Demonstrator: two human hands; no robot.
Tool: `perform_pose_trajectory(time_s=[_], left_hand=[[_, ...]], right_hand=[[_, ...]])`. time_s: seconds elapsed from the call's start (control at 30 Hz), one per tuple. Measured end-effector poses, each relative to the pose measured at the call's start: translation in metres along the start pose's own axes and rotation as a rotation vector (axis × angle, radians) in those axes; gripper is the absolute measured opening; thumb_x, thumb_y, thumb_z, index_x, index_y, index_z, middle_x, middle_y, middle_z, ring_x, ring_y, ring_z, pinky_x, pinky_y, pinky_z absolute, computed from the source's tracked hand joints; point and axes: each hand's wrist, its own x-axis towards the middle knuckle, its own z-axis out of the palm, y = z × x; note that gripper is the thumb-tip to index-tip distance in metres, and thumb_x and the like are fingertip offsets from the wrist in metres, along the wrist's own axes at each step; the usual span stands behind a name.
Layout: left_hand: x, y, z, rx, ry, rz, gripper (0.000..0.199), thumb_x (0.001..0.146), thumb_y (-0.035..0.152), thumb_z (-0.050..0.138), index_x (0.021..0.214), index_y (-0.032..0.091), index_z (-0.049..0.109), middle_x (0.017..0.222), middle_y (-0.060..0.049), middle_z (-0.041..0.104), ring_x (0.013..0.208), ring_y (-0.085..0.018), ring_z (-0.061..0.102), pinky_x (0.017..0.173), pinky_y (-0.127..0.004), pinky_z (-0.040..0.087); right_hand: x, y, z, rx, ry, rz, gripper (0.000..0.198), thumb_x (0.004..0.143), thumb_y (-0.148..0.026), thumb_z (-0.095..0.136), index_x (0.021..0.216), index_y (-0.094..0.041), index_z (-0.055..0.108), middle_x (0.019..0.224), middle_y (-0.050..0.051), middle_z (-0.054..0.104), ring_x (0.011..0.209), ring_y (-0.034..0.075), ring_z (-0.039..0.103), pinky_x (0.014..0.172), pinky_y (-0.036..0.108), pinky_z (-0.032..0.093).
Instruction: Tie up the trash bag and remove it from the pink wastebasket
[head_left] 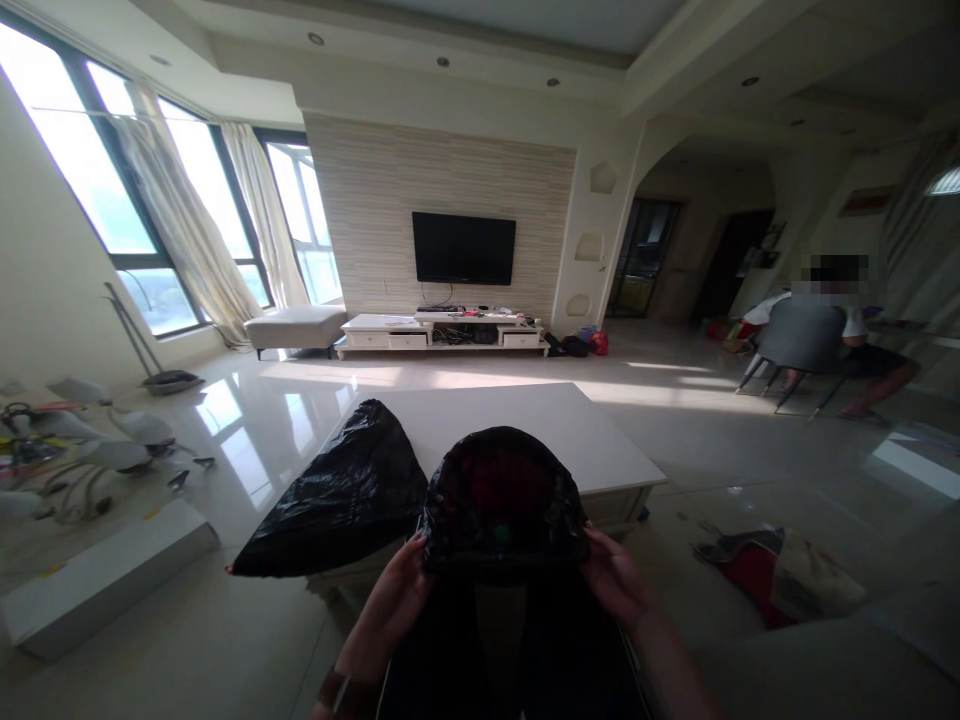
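A black plastic bag [501, 450] stands open in front of me, its mouth spread toward me. Dark red contents [504, 485] with a small green spot show dimly inside; their kind cannot be made out. My left hand [401, 580] is closed on the left side of the bag's rim, and my right hand [611, 575] grips the opposite side. To the left, a second black plastic bag [352, 490] leans out in a wedge shape over the edge of the white table [525, 410]. What it covers is hidden.
Beyond the table are a TV stand [375, 333] and a grey bench [296, 328]. A person sits on a chair [806, 340] at the far right. A long white box [105, 580] and a clutter of white equipment [112, 450] lie on the left floor; cloths [810, 580] lie at right.
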Motion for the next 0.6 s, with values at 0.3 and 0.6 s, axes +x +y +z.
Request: perform_pose_trajectory(time_s=[0.3,0.6], left_hand=[[0.005,-0.010,-0.004,0.219,0.198,0.119,0.032,0.088,0.012,0.074,0.119,0.020,0.070,0.104,-0.006,0.080,0.081,-0.021,0.077,0.068,-0.030,0.064],[-0.007,0.021,-0.028,0.288,0.212,0.341,0.033,0.067,0.014,0.085,0.097,0.021,0.072,0.093,-0.001,0.078,0.084,-0.019,0.074,0.074,-0.028,0.064]], right_hand=[[0.002,0.000,-0.019,-0.081,0.185,-0.179,0.033,0.076,-0.020,0.087,0.108,-0.021,0.078,0.104,0.004,0.082,0.085,0.018,0.078,0.075,0.027,0.065],[-0.027,-0.031,-0.012,-0.118,0.151,-0.346,0.036,0.065,-0.028,0.094,0.098,-0.023,0.080,0.105,0.003,0.081,0.095,0.020,0.076,0.083,0.028,0.063]])
